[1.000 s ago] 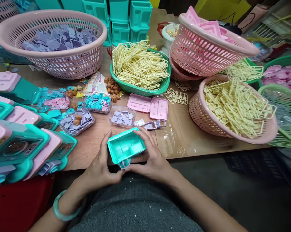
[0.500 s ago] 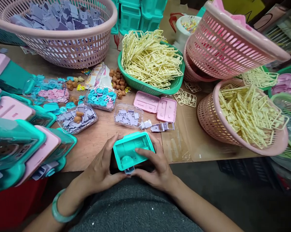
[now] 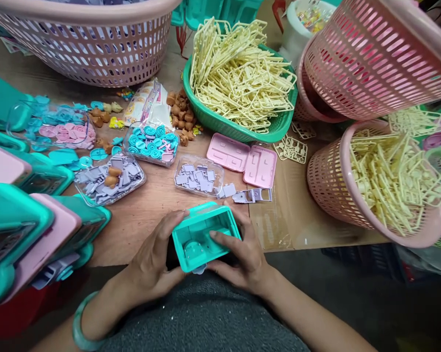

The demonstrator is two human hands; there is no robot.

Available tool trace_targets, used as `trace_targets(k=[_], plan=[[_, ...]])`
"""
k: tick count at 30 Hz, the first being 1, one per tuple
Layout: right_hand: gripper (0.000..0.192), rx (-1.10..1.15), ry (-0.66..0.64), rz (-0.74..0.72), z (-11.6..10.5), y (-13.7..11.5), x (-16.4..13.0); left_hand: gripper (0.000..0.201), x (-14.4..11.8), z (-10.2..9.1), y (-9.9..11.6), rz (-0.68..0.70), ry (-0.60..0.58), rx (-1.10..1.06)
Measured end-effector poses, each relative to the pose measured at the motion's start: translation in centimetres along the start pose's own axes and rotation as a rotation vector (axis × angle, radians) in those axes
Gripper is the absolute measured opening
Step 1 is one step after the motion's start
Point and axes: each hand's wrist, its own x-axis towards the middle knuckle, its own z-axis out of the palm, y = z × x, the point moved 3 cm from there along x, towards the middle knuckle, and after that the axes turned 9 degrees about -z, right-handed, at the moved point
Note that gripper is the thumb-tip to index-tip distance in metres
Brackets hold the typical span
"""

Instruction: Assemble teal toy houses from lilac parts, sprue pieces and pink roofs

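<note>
Both hands hold a teal plastic box (image 3: 205, 254) near my lap, its open side facing up at me. My left hand (image 3: 150, 254) grips the box's left side, thumb along the lower edge. On the other side, my right hand (image 3: 247, 254) holds the right wall, with a finger reaching over the rim into the box. A small grey-lilac part (image 3: 199, 269) sticks out below the box's near edge. Just beyond lie a lilac piece (image 3: 252, 195), a clear tray of lilac squares (image 3: 198, 177) and two pink panels (image 3: 229, 151).
A green basket (image 3: 238, 129) of cream plastic frames stands behind. Pink baskets (image 3: 326, 186) crowd the right. Stacked teal-and-pink boxes (image 3: 48, 234) rise at the left, beside clear trays of lilac parts (image 3: 110, 178) and turquoise discs (image 3: 152, 142). Brown pieces (image 3: 181, 115) lie loose. The table edge is near my lap.
The box has tilted a little in my hands, and the lilac part under its near edge shows differently. My view has shifted, so the surroundings sit differently in the picture.
</note>
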Motion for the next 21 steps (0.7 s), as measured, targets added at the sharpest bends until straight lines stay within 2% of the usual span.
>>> trace_targets(k=[4, 8, 12, 18, 21], plan=[[0.061, -0.027, 0.025, 0.005, 0.2, 0.0, -0.2, 0.104, 0.5, -0.3, 0.3, 0.015, -0.016, 0.004], [0.069, -0.01, -0.008, 0.032, 0.2, 0.0, -0.2, 0.119, 0.8, -0.8, 0.1, 0.01, -0.082, 0.01], [0.075, -0.01, -0.005, 0.033, -0.1, -0.1, -0.1, 0.113, 0.4, -0.9, -0.1, 0.025, -0.081, 0.017], [0.066, -0.108, 0.003, -0.049, -0.2, -0.5, 0.3, 0.109, 0.2, -0.6, 0.0, 0.024, -0.114, 0.007], [0.067, -0.04, 0.016, 0.01, -0.6, -0.5, 1.3, 0.111, 0.8, -1.2, 0.1, -0.02, -0.082, -0.017]])
